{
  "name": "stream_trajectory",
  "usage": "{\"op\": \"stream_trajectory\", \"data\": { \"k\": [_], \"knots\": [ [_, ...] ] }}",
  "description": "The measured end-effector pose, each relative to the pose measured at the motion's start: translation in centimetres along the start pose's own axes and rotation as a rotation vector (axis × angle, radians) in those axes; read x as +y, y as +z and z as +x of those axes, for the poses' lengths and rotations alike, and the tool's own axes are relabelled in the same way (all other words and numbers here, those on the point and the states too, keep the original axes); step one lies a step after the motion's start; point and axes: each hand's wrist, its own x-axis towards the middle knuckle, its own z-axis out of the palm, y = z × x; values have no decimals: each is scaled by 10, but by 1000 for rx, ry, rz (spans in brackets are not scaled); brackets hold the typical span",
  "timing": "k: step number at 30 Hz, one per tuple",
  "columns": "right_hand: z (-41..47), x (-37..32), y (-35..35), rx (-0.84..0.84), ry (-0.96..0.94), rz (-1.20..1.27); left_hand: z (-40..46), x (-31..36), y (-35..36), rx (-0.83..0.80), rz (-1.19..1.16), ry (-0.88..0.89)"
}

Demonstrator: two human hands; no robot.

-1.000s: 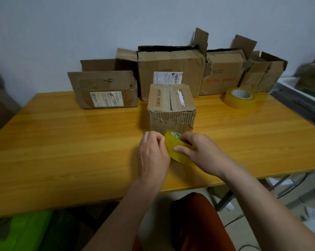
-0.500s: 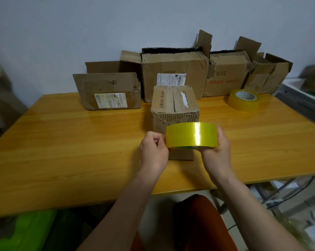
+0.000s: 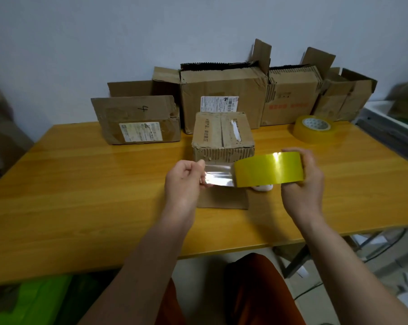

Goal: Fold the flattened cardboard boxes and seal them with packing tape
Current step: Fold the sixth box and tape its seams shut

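— Above the table [image 3: 81, 184], before the small box [image 3: 223, 137]: drawing tape. Left hand [image 3: 183, 181] pinching the strip [image 3: 218, 177], right hand [image 3: 302, 181] wrapped round the roll [image 3: 268, 171].
— Next, probably: laying that strip along the top seam.

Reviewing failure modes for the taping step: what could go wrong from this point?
1. The free tape strip pinched by the left hand hangs unsupported in the air; it may fold onto itself.
2. The small box sits unheld behind the roll in the right hand; pressing tape may shove it.
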Motion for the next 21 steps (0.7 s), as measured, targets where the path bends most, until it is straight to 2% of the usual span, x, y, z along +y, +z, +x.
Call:
{"op": "stream_trajectory", "data": {
  "k": [2,5,9,15,21],
  "knots": [
    [5,3,-10,-85,-82,-138,6,3,-5,118,84,44],
    [21,17,-29,-90,-161,-606,24,10,-14,220,83,57],
    [43,18,-29,-39,-99,-633,41,13,-4,191,108,-11],
    [71,20,-27,-62,-162,-860,69,24,9,300,140,53],
    [78,26,-17,-99,-119,-956,80,14,7,303,176,18]
  ]
}}
